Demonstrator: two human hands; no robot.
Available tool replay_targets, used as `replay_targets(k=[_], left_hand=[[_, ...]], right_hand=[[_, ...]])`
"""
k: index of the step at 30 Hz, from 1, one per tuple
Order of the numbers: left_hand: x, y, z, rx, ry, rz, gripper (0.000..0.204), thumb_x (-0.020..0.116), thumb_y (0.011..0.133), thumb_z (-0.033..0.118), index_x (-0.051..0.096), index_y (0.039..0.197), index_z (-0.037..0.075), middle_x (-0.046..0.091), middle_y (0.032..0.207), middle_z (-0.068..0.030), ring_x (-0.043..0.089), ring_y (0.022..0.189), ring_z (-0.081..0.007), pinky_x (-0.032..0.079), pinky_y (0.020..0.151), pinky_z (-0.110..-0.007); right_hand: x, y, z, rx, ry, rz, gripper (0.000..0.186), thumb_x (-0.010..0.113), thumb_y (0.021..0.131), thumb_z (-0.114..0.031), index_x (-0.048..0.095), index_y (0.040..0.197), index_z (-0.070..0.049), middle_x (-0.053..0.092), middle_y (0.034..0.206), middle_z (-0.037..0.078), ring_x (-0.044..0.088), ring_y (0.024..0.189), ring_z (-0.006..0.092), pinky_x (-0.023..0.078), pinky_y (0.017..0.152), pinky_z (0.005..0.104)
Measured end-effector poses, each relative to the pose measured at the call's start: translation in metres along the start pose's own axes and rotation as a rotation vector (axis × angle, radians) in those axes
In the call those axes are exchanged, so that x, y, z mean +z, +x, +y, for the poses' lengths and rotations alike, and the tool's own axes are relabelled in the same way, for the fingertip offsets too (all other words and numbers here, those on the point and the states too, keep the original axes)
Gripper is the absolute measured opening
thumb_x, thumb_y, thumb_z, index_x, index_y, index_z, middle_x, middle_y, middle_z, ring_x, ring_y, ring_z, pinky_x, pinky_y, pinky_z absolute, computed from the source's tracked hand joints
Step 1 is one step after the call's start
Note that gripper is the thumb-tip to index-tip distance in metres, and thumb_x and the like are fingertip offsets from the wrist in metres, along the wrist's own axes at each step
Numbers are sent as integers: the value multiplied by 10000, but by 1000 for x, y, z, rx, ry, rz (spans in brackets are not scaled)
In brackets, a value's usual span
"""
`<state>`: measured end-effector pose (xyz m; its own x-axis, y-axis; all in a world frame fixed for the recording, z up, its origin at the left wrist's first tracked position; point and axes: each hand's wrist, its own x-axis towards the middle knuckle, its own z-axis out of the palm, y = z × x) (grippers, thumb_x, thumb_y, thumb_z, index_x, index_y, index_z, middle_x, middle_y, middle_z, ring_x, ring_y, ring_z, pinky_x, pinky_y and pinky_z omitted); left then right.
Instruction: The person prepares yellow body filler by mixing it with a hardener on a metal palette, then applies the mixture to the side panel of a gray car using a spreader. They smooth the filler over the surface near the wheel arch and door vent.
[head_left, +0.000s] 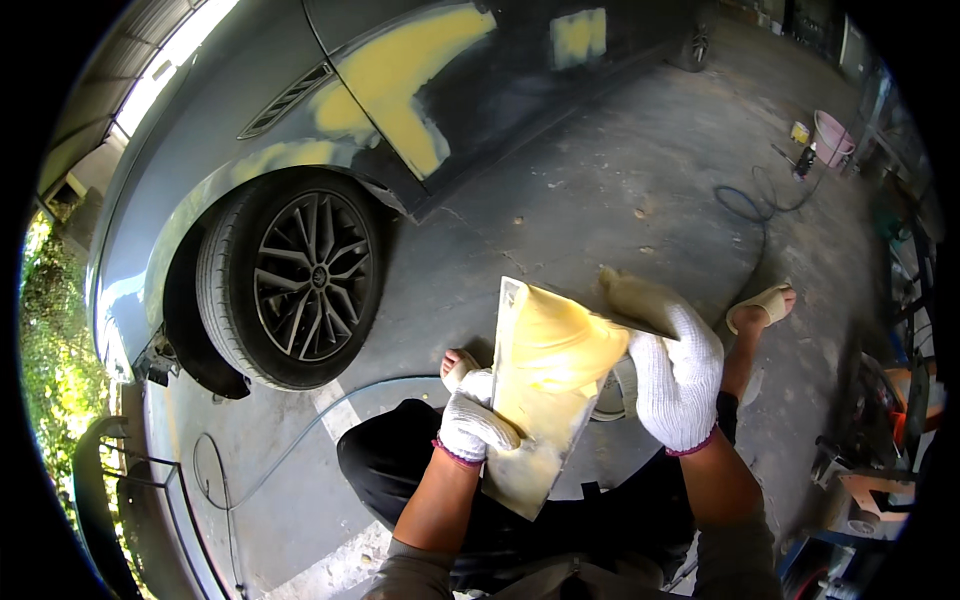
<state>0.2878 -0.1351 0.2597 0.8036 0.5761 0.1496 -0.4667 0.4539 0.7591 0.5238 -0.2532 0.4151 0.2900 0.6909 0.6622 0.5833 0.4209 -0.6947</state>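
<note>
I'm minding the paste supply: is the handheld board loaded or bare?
Loaded: a thick mound of yellow paste covers much of the board; thinner smears lie lower.

**White gloves, dark trousers, pale sandals**

I see knitted white gloves (685, 405) on the left hand (475, 425) and the right hand (680, 375), each finished with a thin purplish-red band (692, 446) at the wrist edge. On the right glove, the fingers look stained a dusty tan. Plain dark grey sleeves (740, 560) end around the elbows, leaving the forearms (437, 500) bare. Below, I make out black trousers (385, 455), the fabric softly creased. Pale beige sandals (762, 304) cover the feet, the right one with a broad strap and bare toes at its front edge.
</note>
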Motion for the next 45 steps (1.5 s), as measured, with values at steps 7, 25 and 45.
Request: replay_targets(k=[7,25,45], left_hand=[[22,7,-10,74,-221,94,541,775,778,50,569,1252,-107,685,1148,-154,675,992,-242,536,868,-347],[125,49,34,162,1059,310,587,627,711,-88,600,1295,-36,690,1187,-173,679,1050,-201,486,950,-271],[43,46,-15,14,-181,87,357,602,917,71,588,1229,-102,706,1076,-158,702,855,-219,564,740,-297]], right_hand=[[-9,4,-19,-43,-10,51,249,589,941,-38,670,1168,22,689,1154,168,686,1035,295,533,914,364],[31,-43,50,440,253,320,261,523,1017,-125,589,1206,42,666,1057,90,616,946,156,492,841,303],[-46,38,12,185,739,-117,325,638,917,-21,555,1215,79,667,1127,184,670,997,238,549,875,336]])
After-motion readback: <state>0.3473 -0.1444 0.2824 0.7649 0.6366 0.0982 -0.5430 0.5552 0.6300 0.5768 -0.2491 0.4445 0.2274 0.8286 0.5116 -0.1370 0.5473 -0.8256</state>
